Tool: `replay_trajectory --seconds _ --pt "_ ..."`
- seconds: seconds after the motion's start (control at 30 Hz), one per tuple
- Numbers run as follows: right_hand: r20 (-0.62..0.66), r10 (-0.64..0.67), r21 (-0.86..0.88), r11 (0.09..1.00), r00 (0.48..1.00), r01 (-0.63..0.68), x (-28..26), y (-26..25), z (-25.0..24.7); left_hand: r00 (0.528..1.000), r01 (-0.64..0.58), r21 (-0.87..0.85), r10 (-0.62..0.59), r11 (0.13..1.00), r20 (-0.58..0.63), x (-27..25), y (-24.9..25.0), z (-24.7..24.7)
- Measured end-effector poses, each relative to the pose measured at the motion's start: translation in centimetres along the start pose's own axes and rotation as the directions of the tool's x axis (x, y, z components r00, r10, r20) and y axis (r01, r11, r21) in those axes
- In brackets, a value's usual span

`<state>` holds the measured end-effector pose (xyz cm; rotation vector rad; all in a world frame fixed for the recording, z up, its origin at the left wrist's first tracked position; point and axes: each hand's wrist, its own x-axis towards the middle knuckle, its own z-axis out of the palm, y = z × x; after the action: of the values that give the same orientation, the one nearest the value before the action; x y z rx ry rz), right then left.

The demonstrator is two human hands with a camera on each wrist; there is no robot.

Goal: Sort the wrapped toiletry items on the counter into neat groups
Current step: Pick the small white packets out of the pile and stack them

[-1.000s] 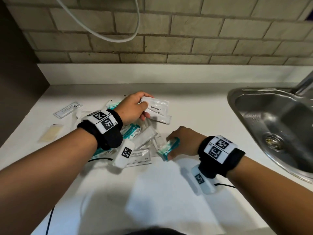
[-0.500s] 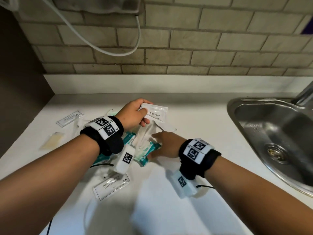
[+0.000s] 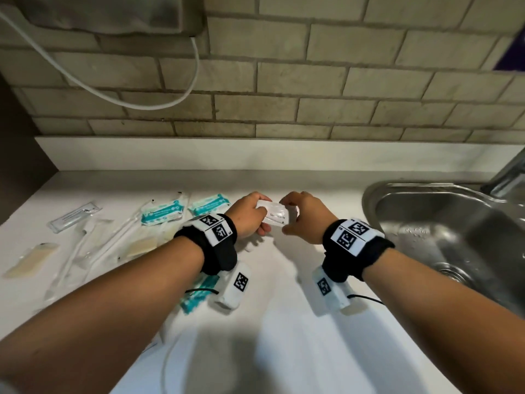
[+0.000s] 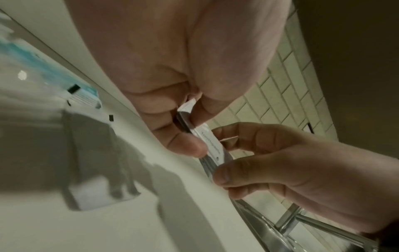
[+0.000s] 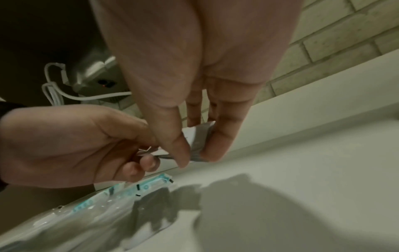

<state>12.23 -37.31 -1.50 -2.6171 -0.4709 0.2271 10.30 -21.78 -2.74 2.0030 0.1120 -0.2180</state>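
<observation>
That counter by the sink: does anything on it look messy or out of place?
Yes. One teal packet lies alone near the front, half under the left wrist, apart from the two teal packets further back. Both hands hold toothpaste sachets above the counter.

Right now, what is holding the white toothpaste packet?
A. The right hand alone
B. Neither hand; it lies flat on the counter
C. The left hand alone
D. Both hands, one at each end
D. In the head view the left hand and the right hand each pinch one end of the toothpaste packet, lifted off the counter; the left wrist view shows both thumbs on it.
</observation>
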Motion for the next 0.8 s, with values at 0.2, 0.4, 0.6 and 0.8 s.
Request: replay_trajectory --seconds 0.2,0.4,0.6,0.8 --pt "0.117 0.044 -0.138 0.990 0.992 -0.027 4.1 2.9 -0.1 0.989 0.150 -0.045 -0.149 0.988 0.021 3.7 0.3 2.7" --pt "0.189 0.030 -0.234 0.972 0.982 0.015 6.3 4.5 0.8 0.974 0.227 -0.027 -0.227 0.973 0.015 5.5 0.1 4.4" --pt "0.235 0.019 -0.243 0.969 0.972 0.040 6.9 4.8 0.3 0.976 0.182 0.370 -0.212 0.911 0.042 6.4 0.7 4.0" --pt "0.243 0.025 -0.252 0.967 0.970 0.038 7.1 4.6 0.2 0.976 -0.061 0.823 -0.140 0.565 0.169 7.2 1.6 2.9"
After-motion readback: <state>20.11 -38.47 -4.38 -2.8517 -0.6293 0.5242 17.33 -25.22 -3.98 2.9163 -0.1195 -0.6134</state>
